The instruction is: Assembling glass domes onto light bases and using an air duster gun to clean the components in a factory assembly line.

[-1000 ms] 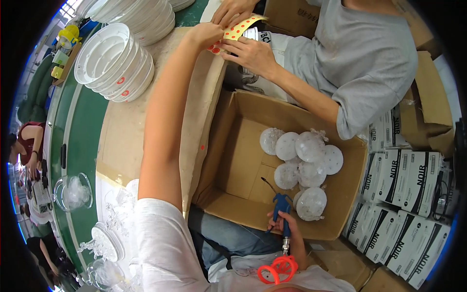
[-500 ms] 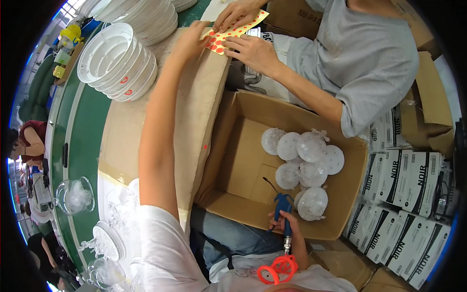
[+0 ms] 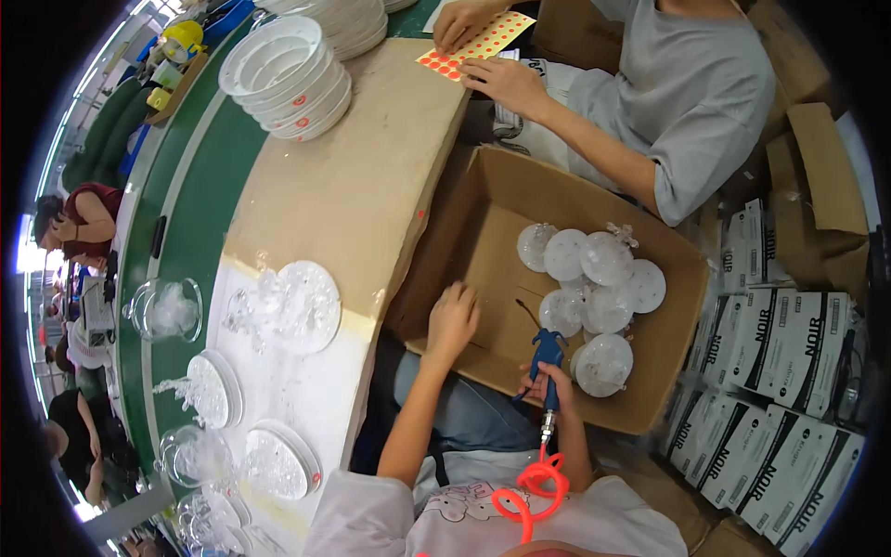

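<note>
My right hand (image 3: 549, 384) grips a blue air blow gun (image 3: 548, 351). Its thin dark nozzle points over the cardboard box (image 3: 520, 176), and an orange coiled hose (image 3: 534, 485) trails from its metal fitting. My left hand (image 3: 453, 320) hovers above the box's near left part with its fingers curled; whatever lies under the fingertips is hidden. Inside the box, several round white pieces with clear, crystal-like parts (image 3: 605, 364) are heaped at the right. Another person's two hands (image 3: 509, 85) rest on a yellow sheet of red round stickers (image 3: 483, 46) at the table's far end.
Stacks of white round rims (image 3: 292, 79) stand on the cardboard-covered table (image 3: 325, 176) at the far left. More white discs with clear pieces (image 3: 308, 306) lie on the table's white part. A green conveyor belt (image 3: 209, 172) runs behind. Printed cartons (image 3: 789, 343) are piled at the right.
My left hand has left the sticker sheet and come back toward me, over the box. My right hand still holds the air blow gun. The view has shifted slightly.
</note>
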Available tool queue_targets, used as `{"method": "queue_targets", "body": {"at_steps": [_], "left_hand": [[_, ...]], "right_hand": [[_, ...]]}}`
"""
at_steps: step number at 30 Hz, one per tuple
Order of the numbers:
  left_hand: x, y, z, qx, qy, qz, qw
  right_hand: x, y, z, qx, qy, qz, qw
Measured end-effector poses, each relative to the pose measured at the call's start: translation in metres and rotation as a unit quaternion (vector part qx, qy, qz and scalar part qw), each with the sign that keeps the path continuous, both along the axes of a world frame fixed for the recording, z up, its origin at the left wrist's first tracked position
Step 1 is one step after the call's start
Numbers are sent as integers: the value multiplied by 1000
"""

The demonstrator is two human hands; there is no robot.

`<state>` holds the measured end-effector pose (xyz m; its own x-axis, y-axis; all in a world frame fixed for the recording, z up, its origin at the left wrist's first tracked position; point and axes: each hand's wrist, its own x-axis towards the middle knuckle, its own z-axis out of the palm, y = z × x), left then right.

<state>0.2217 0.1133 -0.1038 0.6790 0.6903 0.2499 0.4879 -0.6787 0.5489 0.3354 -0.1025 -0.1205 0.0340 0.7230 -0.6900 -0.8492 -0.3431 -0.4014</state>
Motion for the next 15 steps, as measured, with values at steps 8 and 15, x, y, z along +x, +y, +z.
{"method": "queue_targets", "body": {"at_steps": [8, 15], "left_hand": [[-36, -27, -15, -71, 205, -39, 975], [-50, -35, -18, -59, 135, 27, 989]], "right_hand": [[9, -1, 6, 2, -65, 27, 998], [-12, 4, 14, -14, -122, 47, 991]]}}
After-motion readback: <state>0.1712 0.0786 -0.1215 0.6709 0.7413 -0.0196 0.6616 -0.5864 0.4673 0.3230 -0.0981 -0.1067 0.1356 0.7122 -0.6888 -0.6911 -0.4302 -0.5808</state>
